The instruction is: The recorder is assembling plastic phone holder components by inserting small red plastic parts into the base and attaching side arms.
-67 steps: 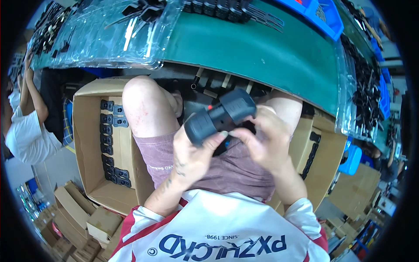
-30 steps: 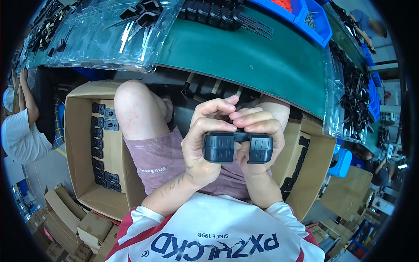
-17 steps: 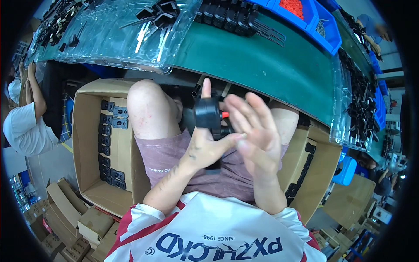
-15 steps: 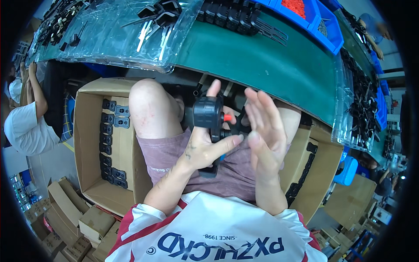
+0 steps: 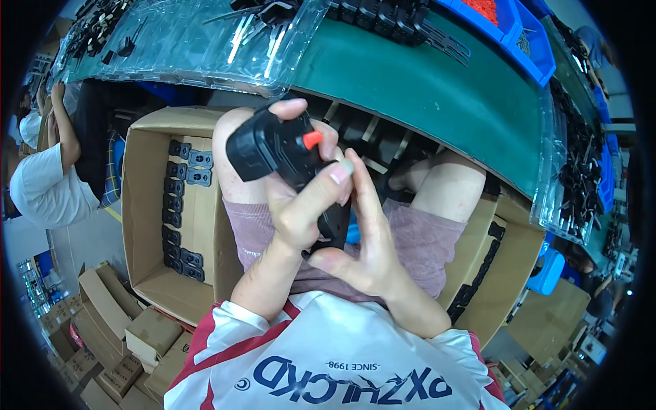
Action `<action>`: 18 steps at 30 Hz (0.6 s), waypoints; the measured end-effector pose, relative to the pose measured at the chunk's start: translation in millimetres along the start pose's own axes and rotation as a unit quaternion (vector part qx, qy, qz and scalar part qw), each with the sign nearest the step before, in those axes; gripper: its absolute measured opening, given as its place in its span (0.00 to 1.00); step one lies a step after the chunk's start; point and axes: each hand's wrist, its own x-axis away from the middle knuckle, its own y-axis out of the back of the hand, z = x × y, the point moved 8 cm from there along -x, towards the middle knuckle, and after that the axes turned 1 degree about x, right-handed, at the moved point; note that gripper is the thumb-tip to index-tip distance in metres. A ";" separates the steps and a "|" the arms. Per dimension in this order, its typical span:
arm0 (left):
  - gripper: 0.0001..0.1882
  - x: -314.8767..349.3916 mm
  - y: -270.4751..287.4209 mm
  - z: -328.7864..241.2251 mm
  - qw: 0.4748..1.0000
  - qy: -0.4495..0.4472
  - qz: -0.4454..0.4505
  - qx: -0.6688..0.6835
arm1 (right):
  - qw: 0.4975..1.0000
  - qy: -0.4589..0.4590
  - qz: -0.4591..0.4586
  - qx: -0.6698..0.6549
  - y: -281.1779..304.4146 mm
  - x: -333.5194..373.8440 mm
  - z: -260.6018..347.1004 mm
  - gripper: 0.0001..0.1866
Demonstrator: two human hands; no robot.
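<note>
A black plastic device with a red button-like part is tilted above my lap. My left hand is closed around it, the thumb across its near side and fingertips showing along its far side. Its narrower lower part runs down between my two hands, partly hidden. Beside that part is my right hand, its fingers stretched upward and the thumb apart near the lower end. The right fingertips meet the left thumb. A bit of blue shows behind the device.
An open carton with several black parts stands at my left, another at my right. Ahead is a green table with a clear plastic tray, black assemblies and blue bins. A person sits at the far left.
My left hand has raised and tilted the device, its bulky end swinging to the left. My right hand has come down and left from beside it to its lower part.
</note>
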 end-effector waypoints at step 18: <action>0.36 -7.9 -6.4 3.9 0.981 0.026 0.181 -0.066 | 0.991 -0.056 -0.106 -0.064 44.3 18.1 -5.7 0.20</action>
